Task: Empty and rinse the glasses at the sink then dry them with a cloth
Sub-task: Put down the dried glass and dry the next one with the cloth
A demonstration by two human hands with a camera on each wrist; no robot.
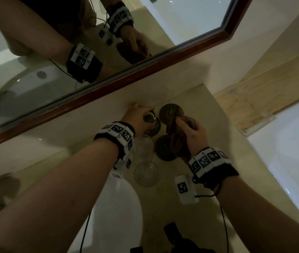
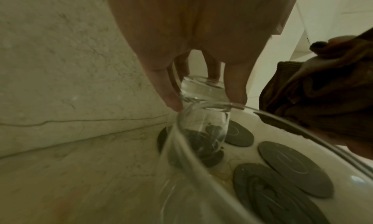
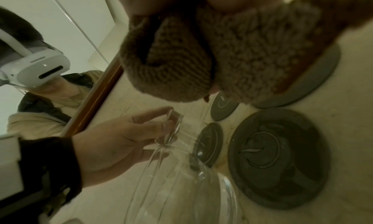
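My left hand (image 1: 147,118) grips the thick base of a clear glass (image 2: 203,115) from above; the glass stands mouth-down on a dark round coaster (image 2: 201,149) near the back wall. The right wrist view shows the same hand (image 3: 165,125) pinching that base. My right hand (image 1: 187,128) holds a bunched brown knitted cloth (image 1: 176,137) just right of it, above more coasters. Two other clear glasses (image 1: 144,146) (image 1: 146,173) stand upright on the counter below my left wrist. One rim (image 2: 302,131) crosses the left wrist view close up.
Bare dark coasters (image 1: 170,113) (image 3: 278,159) lie on the beige stone counter (image 1: 172,207). The white sink basin (image 1: 119,207) is at lower left. A wood-framed mirror (image 1: 145,70) hangs over the back wall. A white bathtub edge (image 1: 291,161) lies to the right.
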